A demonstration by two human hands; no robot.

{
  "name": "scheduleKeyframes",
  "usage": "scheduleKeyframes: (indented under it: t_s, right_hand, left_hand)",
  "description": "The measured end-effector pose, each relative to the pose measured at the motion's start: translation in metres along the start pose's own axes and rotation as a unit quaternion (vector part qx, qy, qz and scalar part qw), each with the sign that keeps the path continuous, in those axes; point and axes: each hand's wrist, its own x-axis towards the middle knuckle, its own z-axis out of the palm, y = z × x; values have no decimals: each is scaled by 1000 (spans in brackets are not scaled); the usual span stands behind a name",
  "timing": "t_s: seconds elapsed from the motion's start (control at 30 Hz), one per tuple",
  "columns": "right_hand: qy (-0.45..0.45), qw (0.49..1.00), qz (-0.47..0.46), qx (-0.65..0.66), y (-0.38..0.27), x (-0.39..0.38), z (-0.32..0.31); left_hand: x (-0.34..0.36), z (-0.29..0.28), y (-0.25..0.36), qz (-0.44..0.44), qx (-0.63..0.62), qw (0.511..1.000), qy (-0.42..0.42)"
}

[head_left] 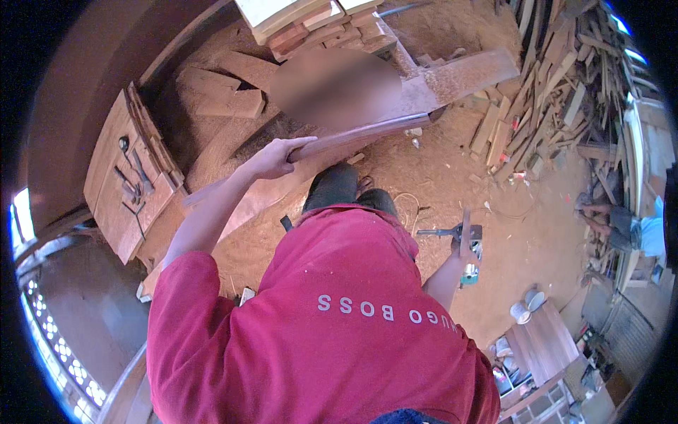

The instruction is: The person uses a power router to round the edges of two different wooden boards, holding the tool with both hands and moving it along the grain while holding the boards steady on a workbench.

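Note:
My left hand [274,158] grips the near end of a long, narrow brown wooden board [367,133], thumb below and a finger along its top. The board slants away to the right above a bench plank. Low at my right side, my right hand [467,256] is closed round a power tool [475,233] with grey metal and a teal body. Its exact kind is hard to make out, as the hand covers part of it.
Hand tools [133,177] lie on a wooden panel at left. Stacked boards [321,32] stand ahead, beside a blurred patch. Scrap wood [558,92] is heaped at far right, near a seated person [625,230]. A thin cord [406,201] loops on the dusty floor. A small table [544,343] stands lower right.

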Motion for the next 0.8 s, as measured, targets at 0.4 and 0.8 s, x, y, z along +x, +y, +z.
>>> scheduleKeyframes:
  t_s: [0.4, 0.8]
  right_hand:
    - [59, 498, 106, 858, -113, -29, 75]
    - [127, 528, 131, 829, -199, -15, 154]
  left_hand:
    - [-15, 34, 0, 28, 97, 973, 206]
    - [-22, 28, 15, -127, 127, 970, 164]
